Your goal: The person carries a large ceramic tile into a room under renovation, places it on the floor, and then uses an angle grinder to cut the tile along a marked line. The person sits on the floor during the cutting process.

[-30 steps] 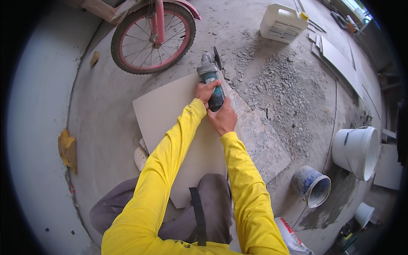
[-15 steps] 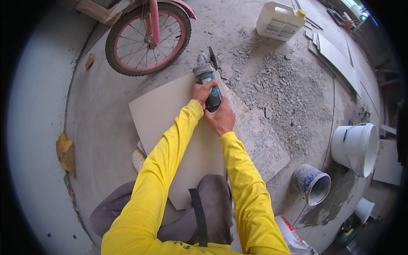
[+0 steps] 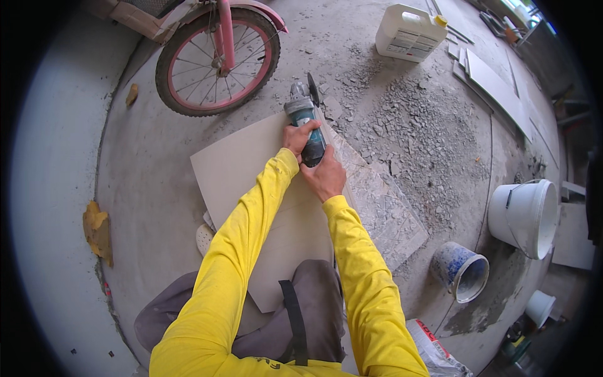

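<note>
A teal and black angle grinder (image 3: 301, 115), its dark disc (image 3: 313, 88) on edge at the front, sits along the right edge of a beige tile (image 3: 239, 173). My left hand (image 3: 294, 139) grips the grinder's body from the left, thumb across it. Behind it, my right hand (image 3: 325, 174) is closed round the black rear part, partly hiding it. Under the tile's right side lies a dusty, scratched board (image 3: 392, 220). My crossed legs in grey trousers are at the bottom, between my yellow-sleeved arms.
A pink bicycle wheel (image 3: 191, 81) stands beyond the tile. Broken chips (image 3: 414, 132) cover the floor rightward. A plastic jerrycan (image 3: 408, 34), stacked tiles (image 3: 496, 94), a white bucket (image 3: 518, 217), a blue-stained bucket (image 3: 452, 270) and a bag (image 3: 433, 349) surround me. A wall (image 3: 56, 188) is left.
The view has shifted slightly, so the bicycle, tile and grinder appear a little further left and lower. Both hands keep the same grip on the grinder, with little visible movement against the tile.
</note>
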### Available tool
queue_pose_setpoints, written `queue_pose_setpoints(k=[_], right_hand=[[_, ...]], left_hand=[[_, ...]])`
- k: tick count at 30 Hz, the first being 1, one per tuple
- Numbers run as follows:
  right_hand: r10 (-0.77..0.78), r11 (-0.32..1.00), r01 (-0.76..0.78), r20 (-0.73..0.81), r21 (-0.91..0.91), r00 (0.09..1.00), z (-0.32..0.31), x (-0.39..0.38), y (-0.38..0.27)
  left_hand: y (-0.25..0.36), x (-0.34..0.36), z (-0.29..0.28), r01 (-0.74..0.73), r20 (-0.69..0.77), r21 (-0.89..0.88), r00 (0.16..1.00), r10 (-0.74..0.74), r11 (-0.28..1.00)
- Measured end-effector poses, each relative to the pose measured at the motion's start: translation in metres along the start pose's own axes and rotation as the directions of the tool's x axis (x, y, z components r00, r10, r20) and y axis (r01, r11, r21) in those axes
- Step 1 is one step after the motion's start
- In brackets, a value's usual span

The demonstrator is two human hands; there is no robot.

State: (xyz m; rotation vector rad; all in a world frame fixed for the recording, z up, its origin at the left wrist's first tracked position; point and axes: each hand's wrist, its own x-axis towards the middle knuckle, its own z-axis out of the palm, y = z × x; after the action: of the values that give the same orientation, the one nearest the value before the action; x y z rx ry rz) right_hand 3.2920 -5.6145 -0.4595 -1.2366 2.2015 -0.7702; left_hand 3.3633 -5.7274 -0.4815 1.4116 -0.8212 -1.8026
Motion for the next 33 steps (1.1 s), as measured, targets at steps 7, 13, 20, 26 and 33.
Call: queue_pose_setpoints(k=[7, 13, 20, 26, 33], right_hand=[[0.007, 1.0, -0.007, 0.029, -0.01, 1.0, -0.002, 0.002, 0.0], [0.029, 0.999, -0.028, 0.061, -0.022, 0.998, -0.004, 0.004, -0.003], [0.043, 0.999, -0.04, 0.089, -0.027, 0.995, -0.009, 0.007, -0.007], [0.046, 0.997, -0.04, 0.095, -0.061, 0.994, -0.013, 0.009, -0.012], [0.041, 0.996, -0.032, 0.104, -0.084, 0.994, -0.019, 0.011, -0.019]], left_hand=[[-0.004, 0.008, -0.001, -0.003, -0.018, -0.011, 1.0, 0.003, 1.0], [-0.002, 0.008, -0.001, 0.003, -0.037, 0.03, 0.999, -0.002, 1.0], [0.002, 0.01, 0.0, 0.032, -0.054, 0.028, 0.998, -0.03, 0.999], [0.003, 0.013, 0.0, 0.049, -0.043, 0.011, 0.998, -0.048, 0.999], [0.007, 0.017, 0.0, 0.064, -0.047, -0.011, 0.997, -0.065, 0.998]])
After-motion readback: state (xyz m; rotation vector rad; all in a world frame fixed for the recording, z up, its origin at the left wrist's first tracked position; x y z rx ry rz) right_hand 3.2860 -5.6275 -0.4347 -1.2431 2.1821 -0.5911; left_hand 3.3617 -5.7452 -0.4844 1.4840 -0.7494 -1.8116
